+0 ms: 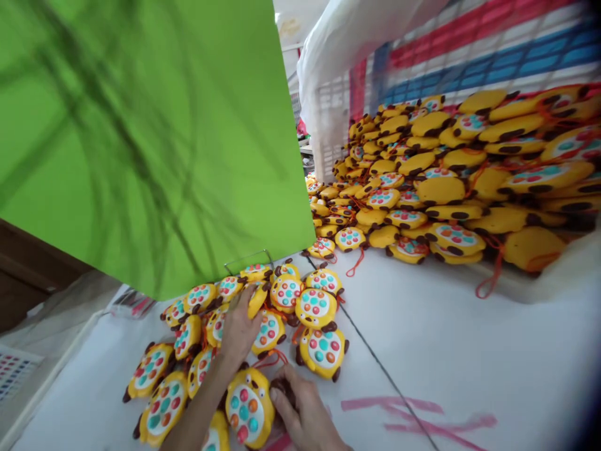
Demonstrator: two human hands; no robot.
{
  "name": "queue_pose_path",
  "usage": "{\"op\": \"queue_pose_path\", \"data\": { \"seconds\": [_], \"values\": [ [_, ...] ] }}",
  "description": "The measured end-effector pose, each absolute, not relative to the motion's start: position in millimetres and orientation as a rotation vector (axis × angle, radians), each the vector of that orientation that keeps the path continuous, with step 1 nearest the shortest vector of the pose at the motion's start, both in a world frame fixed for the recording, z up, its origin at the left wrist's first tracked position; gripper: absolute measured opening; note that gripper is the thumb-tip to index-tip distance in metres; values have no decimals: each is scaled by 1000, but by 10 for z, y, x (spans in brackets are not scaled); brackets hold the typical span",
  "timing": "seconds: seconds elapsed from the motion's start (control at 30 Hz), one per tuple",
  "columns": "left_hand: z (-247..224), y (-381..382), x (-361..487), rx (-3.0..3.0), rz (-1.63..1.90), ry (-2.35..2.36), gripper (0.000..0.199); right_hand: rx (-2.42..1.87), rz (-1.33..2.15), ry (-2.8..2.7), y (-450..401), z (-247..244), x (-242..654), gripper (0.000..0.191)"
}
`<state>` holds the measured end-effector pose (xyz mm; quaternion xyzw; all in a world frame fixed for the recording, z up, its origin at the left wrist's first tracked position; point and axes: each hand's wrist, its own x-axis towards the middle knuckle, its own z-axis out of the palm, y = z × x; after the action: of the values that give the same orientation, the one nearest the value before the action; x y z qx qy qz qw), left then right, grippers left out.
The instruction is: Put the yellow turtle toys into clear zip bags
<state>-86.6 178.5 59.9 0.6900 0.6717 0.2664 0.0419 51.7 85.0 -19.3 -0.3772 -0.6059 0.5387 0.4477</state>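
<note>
My left hand (240, 329) reaches into a cluster of yellow animal-shaped toys, its fingers closed on one yellow toy (256, 302) that is tipped on its side. The toys have white bellies with coloured dots, dark brown feet and orange cord loops. My right hand (304, 407) is closed, thumb against fingers, around a dark brown piece (285, 387); whether it belongs to a toy I cannot tell. Touching or very near that thumb is a face-up toy (250, 408) with eyes showing. Another dotted toy (323, 352) lies just beyond the right hand. My left forearm hides part of the cluster.
A large bright green panel (154, 138) with dark streaks across it fills the upper left. At right, a white basket (331, 128) on its side spills many similar toys (441, 191) onto the white table (469, 351). A dark cord (375, 360) crosses the tabletop beside pink marks.
</note>
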Motion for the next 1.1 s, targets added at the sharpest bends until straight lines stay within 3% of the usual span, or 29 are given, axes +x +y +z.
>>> {"op": "queue_pose_path", "data": {
  "seconds": [0.2, 0.3, 0.43, 0.9, 1.1],
  "values": [
    [924, 1175, -718, 1069, 1360, 1656, 48, -945, 1336, -1503, 851, -190, 516, 21],
    [1003, 906, -630, 576, 1447, 1352, 51, -916, 1366, -1512, 853, -123, 528, 22],
    [1064, 693, -629, 152, 1516, 1250, 37, -915, 1365, -1543, 859, -56, 544, 21],
    [945, 244, -795, 16, 1514, 913, 25, -960, 1308, -1579, 887, -55, 591, 20],
    [941, 244, -758, 0, 1494, 917, 29, -947, 1332, -1546, 892, -7, 594, 18]
  ]
}}
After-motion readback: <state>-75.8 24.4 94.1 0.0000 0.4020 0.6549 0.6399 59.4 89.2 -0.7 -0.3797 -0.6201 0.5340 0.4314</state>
